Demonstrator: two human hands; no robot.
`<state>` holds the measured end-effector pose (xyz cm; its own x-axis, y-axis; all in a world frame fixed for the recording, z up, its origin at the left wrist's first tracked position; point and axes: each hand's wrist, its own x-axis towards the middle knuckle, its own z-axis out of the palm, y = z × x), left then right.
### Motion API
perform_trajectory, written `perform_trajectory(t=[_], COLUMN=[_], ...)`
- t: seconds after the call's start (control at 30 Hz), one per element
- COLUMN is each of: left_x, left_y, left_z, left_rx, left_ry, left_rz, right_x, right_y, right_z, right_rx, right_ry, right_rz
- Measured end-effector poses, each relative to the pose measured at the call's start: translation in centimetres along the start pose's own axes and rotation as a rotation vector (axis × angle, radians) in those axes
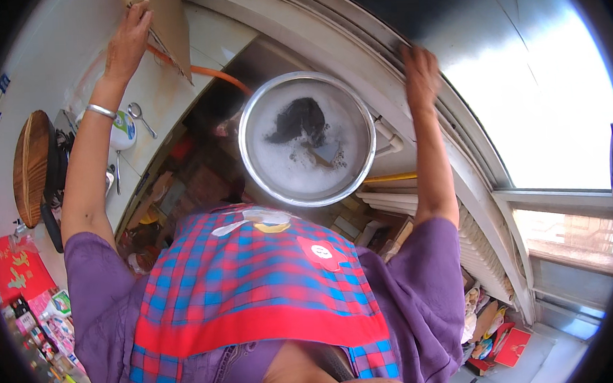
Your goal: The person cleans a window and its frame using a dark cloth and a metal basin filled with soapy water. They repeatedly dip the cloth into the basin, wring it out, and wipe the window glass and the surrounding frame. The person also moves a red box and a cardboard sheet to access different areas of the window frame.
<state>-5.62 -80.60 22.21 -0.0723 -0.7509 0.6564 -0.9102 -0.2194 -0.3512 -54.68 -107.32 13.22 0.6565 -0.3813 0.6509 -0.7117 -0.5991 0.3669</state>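
Observation:
My left hand [131, 38] reaches to the upper left, its fingers at the edge of a brown cardboard sheet [170, 27]; whether they grip it cannot be told. Out to the right, my blurred right hand [421, 76] touches the metal window frame [469, 125], with its fingertips at the track. Anything under those fingers is hidden. Between my arms is a round metal basin [311, 200] of cloudy, foamy water [274, 162]. A dark wet cloth [303, 120] partly shows above the foam.
An orange hose [220, 74] runs from behind the cardboard towards the basin. On the white tiled counter [151, 108] are a metal spoon [136, 113], a white bottle [123, 129] and a wooden lid [34, 167]. A white radiator [478, 245] stands below the window.

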Motion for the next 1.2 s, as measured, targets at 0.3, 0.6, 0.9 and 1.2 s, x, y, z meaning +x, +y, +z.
perform_trajectory(t=[0.3, 0.6, 0.9, 1.2], left_x=[-1.2, -0.9, -2.0, -2.2], left_y=[-0.8, -1.0, -2.4, -2.4], left_z=[-1.2, -1.4, -1.4, -0.9], left_rx=[-0.033, -0.043, -0.107, -0.168], left_ry=[0.005, 0.027, 0.062, 0.171], left_rz=[-0.015, 0.025, -0.014, -0.024], right_x=[-16.2, -1.6, 19.5, 39.2], right_y=[10.8, 2.4, -12.6, -16.1], right_z=[-9.1, -0.4, 5.9, 4.2], right_rx=[-0.167, 0.094, 0.296, 0.150], right_ry=[0.008, -0.158, 0.049, 0.364], right_rz=[0.200, -0.078, -0.427, -0.478])
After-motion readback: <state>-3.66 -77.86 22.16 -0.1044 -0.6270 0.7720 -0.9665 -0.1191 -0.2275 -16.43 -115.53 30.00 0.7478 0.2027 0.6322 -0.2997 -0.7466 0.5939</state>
